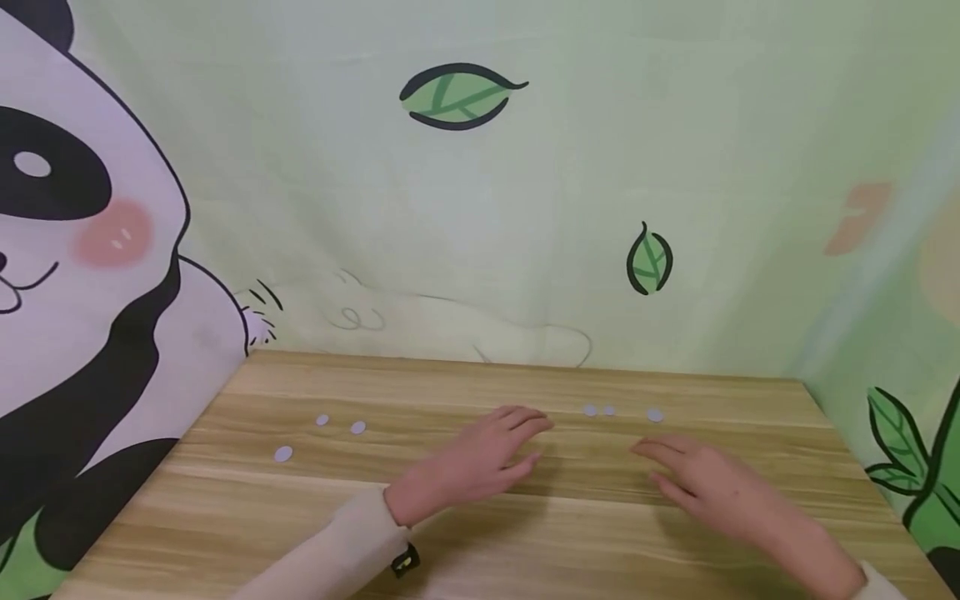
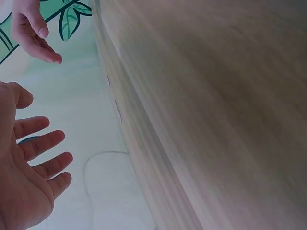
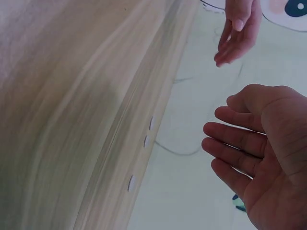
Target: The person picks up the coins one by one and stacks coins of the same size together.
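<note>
Both hands hover over a wooden table, apart from each other and holding nothing. My left hand (image 1: pixel 483 457) is near the middle, its fingers relaxed and spread in the left wrist view. To its right, my right hand (image 1: pixel 712 487) has loosely bent fingers and an empty palm in the right wrist view. Just beyond the right hand lie three small pale discs: one disc (image 1: pixel 656 415) by itself, and a disc (image 1: pixel 590 411) close beside another disc (image 1: pixel 610 411). Three more lie left of the left hand: a disc (image 1: pixel 283 453), a disc (image 1: pixel 322 420) and a disc (image 1: pixel 358 427).
The wooden table (image 1: pixel 225 517) ends at a pale green cloth backdrop (image 1: pixel 525 208) with printed leaves. A large printed panda (image 1: pixel 142 333) fills the left side. A dark tag or buckle (image 1: pixel 406 561) hangs by the left sleeve (image 1: pixel 337 546).
</note>
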The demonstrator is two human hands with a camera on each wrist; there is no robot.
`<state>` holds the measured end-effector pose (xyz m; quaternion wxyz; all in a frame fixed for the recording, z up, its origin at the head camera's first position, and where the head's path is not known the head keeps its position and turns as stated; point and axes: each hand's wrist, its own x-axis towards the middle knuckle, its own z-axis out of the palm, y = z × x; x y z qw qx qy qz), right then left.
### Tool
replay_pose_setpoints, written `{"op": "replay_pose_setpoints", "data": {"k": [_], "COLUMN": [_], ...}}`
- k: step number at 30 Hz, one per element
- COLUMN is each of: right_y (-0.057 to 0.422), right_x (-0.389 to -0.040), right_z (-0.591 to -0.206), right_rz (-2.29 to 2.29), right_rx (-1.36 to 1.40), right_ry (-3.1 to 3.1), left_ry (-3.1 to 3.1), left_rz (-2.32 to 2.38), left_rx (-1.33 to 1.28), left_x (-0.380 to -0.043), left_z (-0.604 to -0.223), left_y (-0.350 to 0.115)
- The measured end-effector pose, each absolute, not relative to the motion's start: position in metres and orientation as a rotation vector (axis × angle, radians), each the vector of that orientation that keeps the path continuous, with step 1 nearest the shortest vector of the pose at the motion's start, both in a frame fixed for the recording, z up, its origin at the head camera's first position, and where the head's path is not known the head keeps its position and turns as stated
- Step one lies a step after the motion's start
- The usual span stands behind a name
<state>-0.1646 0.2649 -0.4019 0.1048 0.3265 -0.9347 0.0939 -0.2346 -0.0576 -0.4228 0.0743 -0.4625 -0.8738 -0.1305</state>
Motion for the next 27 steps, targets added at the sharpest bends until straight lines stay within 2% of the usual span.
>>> {"op": "replay_pose_setpoints", "data": {"k": [27], "right_y": [0.287], "right_x": [-0.174], "right_z": [-0.405], "right_rz": [0.405], "right_rx": [0.798], "right_ry": [-2.764], "left_ry": [-2.684], "left_rz": [-0.47], "left_rx": [-1.452], "left_x": [-0.238], "left_z": [-0.431], "left_y": [-0.023]}}
